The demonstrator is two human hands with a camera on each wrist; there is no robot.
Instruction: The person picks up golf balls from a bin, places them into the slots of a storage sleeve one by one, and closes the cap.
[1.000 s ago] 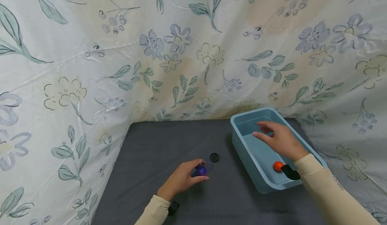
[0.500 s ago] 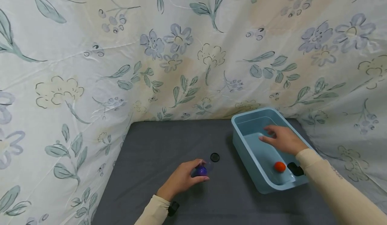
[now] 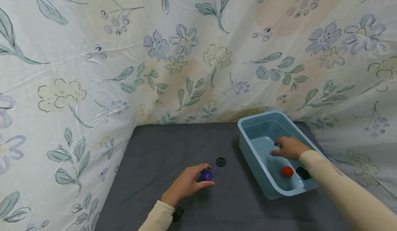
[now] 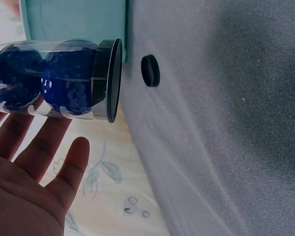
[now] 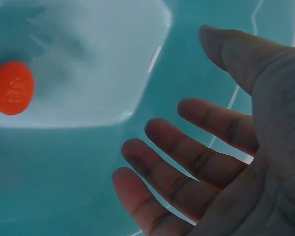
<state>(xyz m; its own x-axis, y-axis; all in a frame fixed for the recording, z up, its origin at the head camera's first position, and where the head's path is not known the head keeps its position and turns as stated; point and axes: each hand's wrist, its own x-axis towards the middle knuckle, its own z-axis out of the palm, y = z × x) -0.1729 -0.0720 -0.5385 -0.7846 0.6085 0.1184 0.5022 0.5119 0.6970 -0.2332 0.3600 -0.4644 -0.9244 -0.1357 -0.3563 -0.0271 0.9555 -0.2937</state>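
A black-ended clear tube of two blue balls is held upright at six o'clock; an orange ball lies in a bin at four o'clock.

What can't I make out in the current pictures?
Tube, left wrist view: its left end is cut off by the picture's edge.
Orange ball, right wrist view: its pale marks are too blurred to read.
Right sleeve, head view: its lettering is too small.
Left hand, head view: it hides part of the tube.
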